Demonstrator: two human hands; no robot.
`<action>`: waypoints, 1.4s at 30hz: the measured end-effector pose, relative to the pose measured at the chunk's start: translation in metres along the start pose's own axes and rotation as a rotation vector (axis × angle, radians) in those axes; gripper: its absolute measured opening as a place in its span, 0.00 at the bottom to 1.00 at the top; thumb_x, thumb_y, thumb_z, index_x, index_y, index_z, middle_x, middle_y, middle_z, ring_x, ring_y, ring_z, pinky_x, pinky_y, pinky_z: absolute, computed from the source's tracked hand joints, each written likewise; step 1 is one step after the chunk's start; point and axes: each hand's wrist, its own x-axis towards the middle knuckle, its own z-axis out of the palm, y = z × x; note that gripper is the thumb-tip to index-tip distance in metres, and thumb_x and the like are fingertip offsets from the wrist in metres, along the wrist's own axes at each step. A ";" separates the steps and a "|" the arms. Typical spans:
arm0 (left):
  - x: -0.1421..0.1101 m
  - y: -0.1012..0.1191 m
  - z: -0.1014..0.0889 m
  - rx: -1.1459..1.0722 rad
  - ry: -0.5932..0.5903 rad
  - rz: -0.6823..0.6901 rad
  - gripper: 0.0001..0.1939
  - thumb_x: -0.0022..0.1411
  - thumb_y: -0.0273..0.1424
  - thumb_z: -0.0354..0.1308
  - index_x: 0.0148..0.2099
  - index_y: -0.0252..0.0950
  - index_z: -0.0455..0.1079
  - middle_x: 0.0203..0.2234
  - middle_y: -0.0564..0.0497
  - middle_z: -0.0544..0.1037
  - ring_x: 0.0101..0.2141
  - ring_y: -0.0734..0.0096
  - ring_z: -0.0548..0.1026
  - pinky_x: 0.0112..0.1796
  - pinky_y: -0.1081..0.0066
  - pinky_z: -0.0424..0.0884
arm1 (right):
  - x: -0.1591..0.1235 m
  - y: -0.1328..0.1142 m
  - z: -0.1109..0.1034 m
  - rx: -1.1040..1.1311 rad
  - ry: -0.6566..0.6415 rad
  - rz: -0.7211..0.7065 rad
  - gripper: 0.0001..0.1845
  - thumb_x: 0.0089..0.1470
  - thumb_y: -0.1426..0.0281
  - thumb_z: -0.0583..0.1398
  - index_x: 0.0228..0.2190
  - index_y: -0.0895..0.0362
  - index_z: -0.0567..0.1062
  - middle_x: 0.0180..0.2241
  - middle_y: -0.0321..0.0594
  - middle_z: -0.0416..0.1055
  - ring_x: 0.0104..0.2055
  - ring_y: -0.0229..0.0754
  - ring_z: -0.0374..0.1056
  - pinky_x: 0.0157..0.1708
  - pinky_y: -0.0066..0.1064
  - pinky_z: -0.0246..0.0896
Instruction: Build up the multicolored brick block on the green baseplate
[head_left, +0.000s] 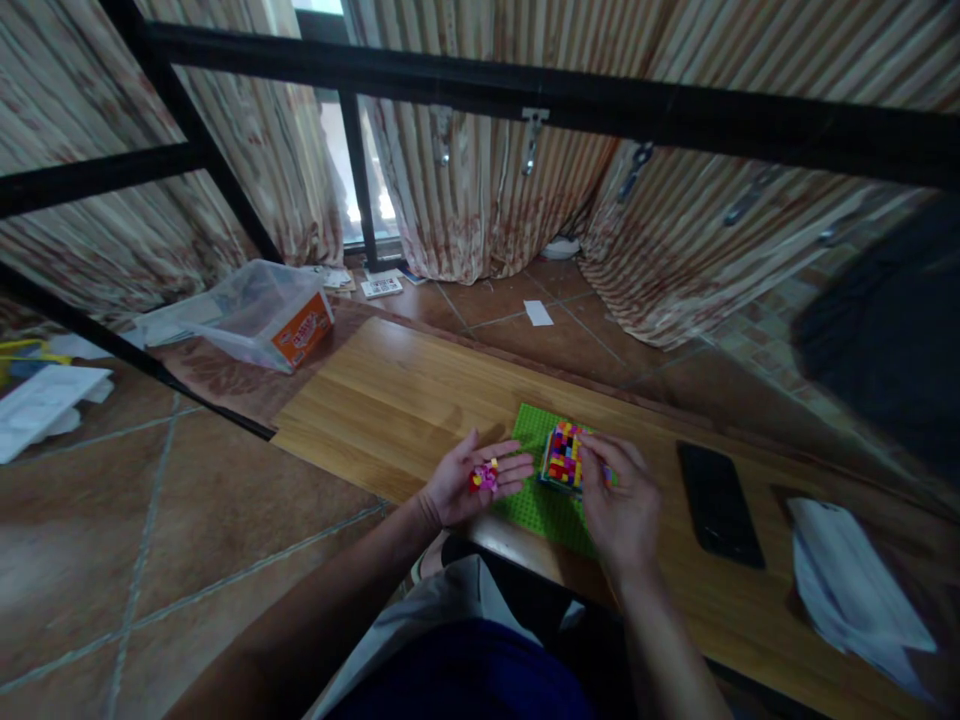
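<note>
Head view takes in a long wooden tabletop [390, 400] running across a tiled floor, with striped curtains [480, 190] behind and a black metal frame [570, 100] crossing the top of the picture. At the far left end of the table lies a clear plastic box [259, 312] with an orange label, tipped on its side. Toward the right sit a dark phone [718, 504], face down or switched off, and beside it a white crumpled bag [855, 590].

Near the table's front edge lies a green studded baseplate [541, 505], and on it stands a small block of many-coloured bricks [564, 455], red, yellow, blue and pink, stacked several layers high.

The person's right hand [619, 505] rests against the near right side of that block, fingers curled onto its top edge, so it is pressing or steadying the build rather than carrying it. The left hand [472, 480] lies palm up just beside the baseplate, open and cupped, with a few loose bricks [484, 476], red and pink, in the palm.

Judging by this, the step in hand is adding bricks to the stack. A next placement would call for a pinch of one piece from the palm, lined up with the studs on top and pressed straight down while the block is kept from shifting.
</note>
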 end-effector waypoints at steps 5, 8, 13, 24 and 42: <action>-0.001 0.000 0.003 -0.026 0.000 0.000 0.33 0.68 0.48 0.40 0.61 0.24 0.61 0.45 0.33 0.77 0.47 0.57 0.76 0.50 0.62 0.66 | -0.018 -0.022 0.026 -0.041 -0.222 -0.093 0.13 0.61 0.67 0.53 0.37 0.52 0.78 0.39 0.42 0.74 0.43 0.44 0.68 0.46 0.39 0.63; -0.001 -0.001 0.004 -0.035 0.019 0.007 0.32 0.69 0.47 0.39 0.59 0.25 0.63 0.41 0.36 0.79 0.42 0.61 0.78 0.48 0.65 0.68 | -0.024 -0.026 0.041 -0.109 -0.321 -0.161 0.14 0.61 0.69 0.52 0.39 0.53 0.78 0.41 0.43 0.73 0.43 0.45 0.66 0.45 0.39 0.62; 0.000 -0.001 0.002 -0.035 0.014 -0.008 0.32 0.69 0.47 0.38 0.58 0.26 0.64 0.39 0.39 0.79 0.40 0.61 0.78 0.45 0.66 0.70 | -0.021 -0.027 0.054 -0.175 -0.407 -0.224 0.14 0.62 0.69 0.51 0.40 0.52 0.77 0.41 0.43 0.72 0.43 0.46 0.63 0.44 0.40 0.59; -0.002 0.000 0.007 -0.026 0.029 -0.016 0.32 0.69 0.48 0.38 0.59 0.26 0.63 0.36 0.40 0.79 0.36 0.65 0.78 0.39 0.70 0.71 | -0.024 -0.029 0.058 -0.219 -0.446 -0.242 0.12 0.61 0.70 0.52 0.36 0.53 0.76 0.39 0.43 0.71 0.42 0.46 0.61 0.43 0.39 0.57; 0.000 0.001 0.001 0.006 0.017 -0.016 0.33 0.69 0.48 0.40 0.58 0.24 0.64 0.50 0.32 0.75 0.51 0.55 0.74 0.51 0.62 0.66 | 0.005 0.000 0.010 -0.189 -0.101 -0.075 0.11 0.59 0.66 0.55 0.35 0.54 0.77 0.42 0.43 0.72 0.46 0.46 0.63 0.48 0.41 0.59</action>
